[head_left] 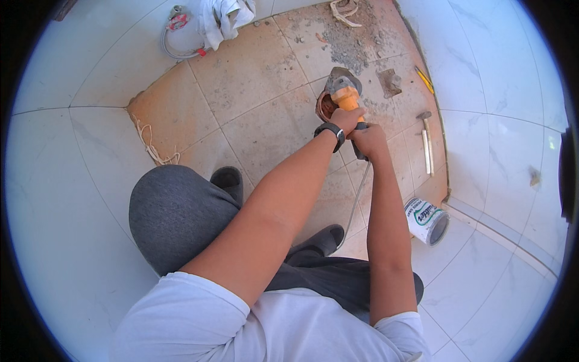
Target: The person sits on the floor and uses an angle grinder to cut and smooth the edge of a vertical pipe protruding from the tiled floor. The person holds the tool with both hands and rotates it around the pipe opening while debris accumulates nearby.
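Beside the round hole (pixel 326 107), the left hand (pixel 348 119) and right hand (pixel 370 143) are clasping a smooth orange grinder (pixel 345 98); coarse grey rubble (pixel 354 53) is lying beyond the hole.

Ahead of the sandals (pixel 322 240), above the tiled floor (pixel 253 78), an angle grinder (pixel 345 95) in both hands: left hand (pixel 347 119) forward on the body, right hand (pixel 370 140) behind on the rear grip. Just left of and partly beneath the grinder, a floor hole (pixel 326 108). Behind the grip, a cable (pixel 360 193) running back to the right sandal. Beyond the grinder, rubble (pixel 354 49); farther still, a strip of material (pixel 345 18). To the right, along the floor's edge, from far to near: a hand tool (pixel 424 79), a hammer (pixel 426 139), a can (pixel 419 220). At far left, cloth (pixel 227 21), with a hose (pixel 166 43) to its left; nearer, on the left edge, string (pixel 161 160).
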{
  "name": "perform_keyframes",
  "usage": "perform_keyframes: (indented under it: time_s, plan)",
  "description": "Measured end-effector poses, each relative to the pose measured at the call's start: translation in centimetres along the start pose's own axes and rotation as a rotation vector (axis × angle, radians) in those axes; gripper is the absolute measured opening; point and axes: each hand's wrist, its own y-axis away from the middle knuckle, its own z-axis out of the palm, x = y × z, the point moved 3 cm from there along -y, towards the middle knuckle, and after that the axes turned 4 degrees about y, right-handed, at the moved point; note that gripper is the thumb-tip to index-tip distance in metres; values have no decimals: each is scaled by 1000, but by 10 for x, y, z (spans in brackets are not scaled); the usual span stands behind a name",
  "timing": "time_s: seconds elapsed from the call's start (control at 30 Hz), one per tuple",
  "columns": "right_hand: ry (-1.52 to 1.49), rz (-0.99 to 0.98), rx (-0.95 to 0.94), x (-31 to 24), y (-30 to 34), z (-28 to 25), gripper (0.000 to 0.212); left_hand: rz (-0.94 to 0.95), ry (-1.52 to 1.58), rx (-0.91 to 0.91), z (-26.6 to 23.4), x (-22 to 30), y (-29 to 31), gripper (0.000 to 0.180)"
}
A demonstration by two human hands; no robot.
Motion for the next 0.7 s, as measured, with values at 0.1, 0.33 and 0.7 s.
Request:
perform_keyframes:
  time_s: [0.1, 0.33, 0.7]
  plan:
    - [5, -9, -2, 0, -4, 2, 47, 0, -5, 3, -1, 1, 1, 47]
    - [33, -8, -37, 4, -12, 5, 50, -16, -15, 41, -3, 3, 1, 49]
    - [45, -16, -51, 1, -12, 10, 48, -22, 33, 43, -8, 1, 1, 46]
